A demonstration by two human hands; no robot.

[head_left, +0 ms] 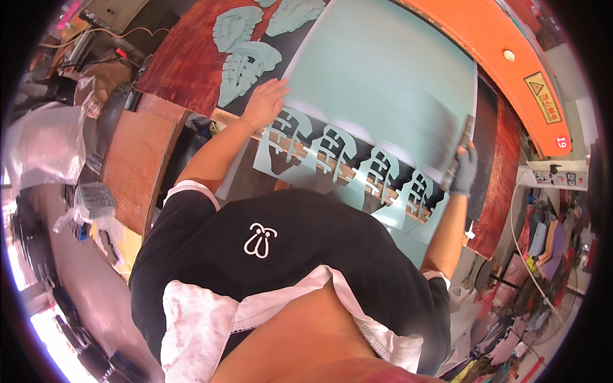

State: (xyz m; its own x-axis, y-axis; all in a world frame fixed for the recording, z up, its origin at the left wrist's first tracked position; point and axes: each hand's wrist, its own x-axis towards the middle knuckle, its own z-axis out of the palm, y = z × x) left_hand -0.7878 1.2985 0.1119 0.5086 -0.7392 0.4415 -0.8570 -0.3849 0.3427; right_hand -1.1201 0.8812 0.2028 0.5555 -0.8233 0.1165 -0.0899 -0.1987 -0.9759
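Note:
A pale green sheet (383, 70) lies over a black cutting board, its near strip cut through with a row of slotted, shoe-upper-shaped openings (332, 153). My bare left hand (267, 103) rests at the sheet's left edge, fingers stretched out and holding nothing. At the right edge, my right hand (463, 171) wears a grey glove with bare fingertips. Its fingers close round a narrow, dark cutting die (468, 133), seen edge-on and smeared by motion. The cut strip hangs over the board's near edge toward my body.
Cut green pieces (246, 67) lie stacked on the reddish board at far left. An orange press arm (517, 57) spans the far right, above a switch box (560, 179). A wooden panel (137, 166) and a plastic bag (45, 147) stand left; scraps (511, 338) pile up lower right.

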